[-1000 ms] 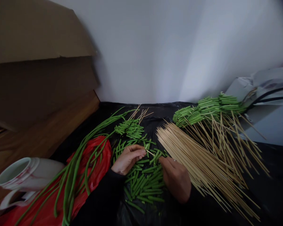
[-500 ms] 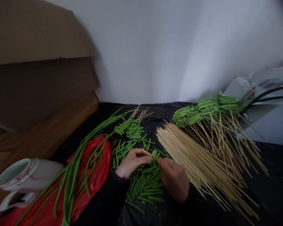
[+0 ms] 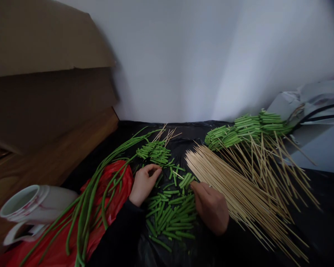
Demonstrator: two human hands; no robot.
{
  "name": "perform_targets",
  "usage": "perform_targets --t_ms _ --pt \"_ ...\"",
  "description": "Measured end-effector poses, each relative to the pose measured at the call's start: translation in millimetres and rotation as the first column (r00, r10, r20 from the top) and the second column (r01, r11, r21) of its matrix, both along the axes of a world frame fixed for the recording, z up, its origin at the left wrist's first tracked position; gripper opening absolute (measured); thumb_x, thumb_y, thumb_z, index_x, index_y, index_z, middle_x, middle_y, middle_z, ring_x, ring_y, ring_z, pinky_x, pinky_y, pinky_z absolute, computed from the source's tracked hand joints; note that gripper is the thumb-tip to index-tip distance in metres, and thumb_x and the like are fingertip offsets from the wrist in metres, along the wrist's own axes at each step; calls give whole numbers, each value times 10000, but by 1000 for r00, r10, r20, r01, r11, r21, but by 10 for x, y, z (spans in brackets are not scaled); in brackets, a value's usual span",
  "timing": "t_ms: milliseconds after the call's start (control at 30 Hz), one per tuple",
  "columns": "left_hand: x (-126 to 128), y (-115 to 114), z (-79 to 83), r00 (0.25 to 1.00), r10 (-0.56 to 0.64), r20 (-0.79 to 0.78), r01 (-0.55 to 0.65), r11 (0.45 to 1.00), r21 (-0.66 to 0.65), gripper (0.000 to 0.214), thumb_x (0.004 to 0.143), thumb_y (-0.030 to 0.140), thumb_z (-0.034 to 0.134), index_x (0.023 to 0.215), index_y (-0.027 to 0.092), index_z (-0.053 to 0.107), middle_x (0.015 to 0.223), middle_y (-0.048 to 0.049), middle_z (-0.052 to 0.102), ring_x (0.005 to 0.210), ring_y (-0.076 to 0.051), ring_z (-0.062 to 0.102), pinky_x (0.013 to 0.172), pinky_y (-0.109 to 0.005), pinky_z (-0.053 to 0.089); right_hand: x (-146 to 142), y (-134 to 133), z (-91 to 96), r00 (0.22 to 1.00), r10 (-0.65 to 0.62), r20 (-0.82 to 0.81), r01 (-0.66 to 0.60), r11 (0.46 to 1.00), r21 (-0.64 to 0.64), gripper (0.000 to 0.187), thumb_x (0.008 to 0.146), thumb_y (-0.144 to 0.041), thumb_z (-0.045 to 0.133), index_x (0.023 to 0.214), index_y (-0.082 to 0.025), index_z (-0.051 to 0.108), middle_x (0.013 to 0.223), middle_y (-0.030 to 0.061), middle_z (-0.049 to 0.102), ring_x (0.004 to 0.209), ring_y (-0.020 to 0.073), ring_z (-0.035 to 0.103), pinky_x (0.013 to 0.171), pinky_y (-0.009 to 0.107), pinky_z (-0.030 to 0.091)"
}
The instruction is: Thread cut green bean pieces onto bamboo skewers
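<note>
My left hand lies on the heap of cut green bean pieces, its fingers curled down onto pieces at the heap's far left edge; what they pinch is hidden. My right hand is closed on a thin bamboo skewer that points left and carries a few bean pieces near its tip. A thick fan of bare skewers touches the right hand's far side. The two hands are a hand's width apart.
Whole long beans trail over a red plastic bag on the left, beside a white jug. Loaded skewers lie in a small stack and a large row. A cardboard box and a grey appliance flank the black sheet.
My left hand has let go of the skewer's tip and moved left and away onto the loose bean pieces. My right hand has drawn back slightly, still gripping the skewer.
</note>
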State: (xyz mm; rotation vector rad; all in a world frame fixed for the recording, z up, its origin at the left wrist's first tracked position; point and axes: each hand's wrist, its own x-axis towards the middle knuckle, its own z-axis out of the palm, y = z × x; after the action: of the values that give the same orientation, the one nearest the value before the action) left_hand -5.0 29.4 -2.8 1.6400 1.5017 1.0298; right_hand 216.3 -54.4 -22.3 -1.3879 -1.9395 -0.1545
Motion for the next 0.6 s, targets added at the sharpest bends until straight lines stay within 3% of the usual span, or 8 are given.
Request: perform_targets --t_ms 100,200,300,467,600 --pt "-31 -19 -18 968 -16 -252 30 998 48 161 775 352 634 745 209 701 772 -31 679 729 -192 585 691 -280 389 -4 -3 0 1000 -8 8 8 1000 3 224 907 -108 435 945 -174 646 675 3 573 609 114 538 581 252 325" --pt "-46 -45 4 860 -32 -509 62 997 42 151 776 340 633 717 209 680 772 -40 637 751 -201 573 685 -291 375 -8 -5 -3 1000 -11 6 11 1000 3 221 913 -112 435 940 -173 645 678 4 577 604 114 539 580 255 326" --pt "-48 -65 47 763 -72 -642 86 996 -10 124 756 326 660 719 212 690 795 -53 626 821 -225 573 705 -302 376 -10 -5 -9 1000 -3 -4 3 1000 -5 219 910 -103 437 941 -171 642 684 7 583 627 118 553 596 248 340" --pt "-44 -77 70 743 -121 -658 139 990 -25 81 751 285 661 746 216 704 833 -65 632 876 -242 567 750 -319 390 -7 0 -18 1000 15 -8 -15 1000 -17 229 900 -91 433 974 -168 636 721 17 611 664 115 573 625 231 366" --pt "-12 -64 47 876 -131 -464 165 986 34 68 752 269 663 740 218 707 850 -55 654 869 -228 576 809 -328 396 1 3 -23 1000 23 -9 -23 1000 -11 246 883 -74 426 967 -166 639 718 19 611 664 113 573 617 226 370"
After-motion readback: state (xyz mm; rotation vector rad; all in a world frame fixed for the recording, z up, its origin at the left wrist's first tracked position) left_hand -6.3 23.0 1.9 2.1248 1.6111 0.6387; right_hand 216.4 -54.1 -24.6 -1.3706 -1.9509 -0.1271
